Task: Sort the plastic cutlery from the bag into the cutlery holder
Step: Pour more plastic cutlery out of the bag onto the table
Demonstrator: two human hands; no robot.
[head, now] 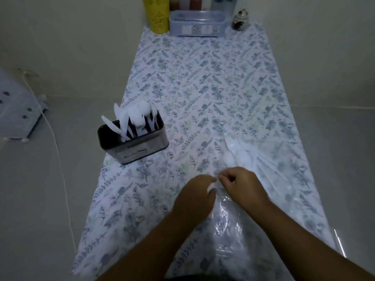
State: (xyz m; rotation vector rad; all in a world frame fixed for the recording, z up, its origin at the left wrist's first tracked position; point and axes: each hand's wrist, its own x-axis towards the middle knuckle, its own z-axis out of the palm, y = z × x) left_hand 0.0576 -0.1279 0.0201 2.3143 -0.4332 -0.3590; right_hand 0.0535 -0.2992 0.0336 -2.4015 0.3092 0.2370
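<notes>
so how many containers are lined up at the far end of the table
At least 5: a yellow cup at the left, a lilac plastic box in the middle, and three cropped containers behind it. More may be hidden.

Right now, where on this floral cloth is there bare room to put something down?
The widest free patch is the middle of the floral tablecloth, between the black cutlery holder and the far blue plastic box. Another lies below the holder, left of the left hand. The near right is crowded: clear plastic bag, white spoons, right hand.
</notes>
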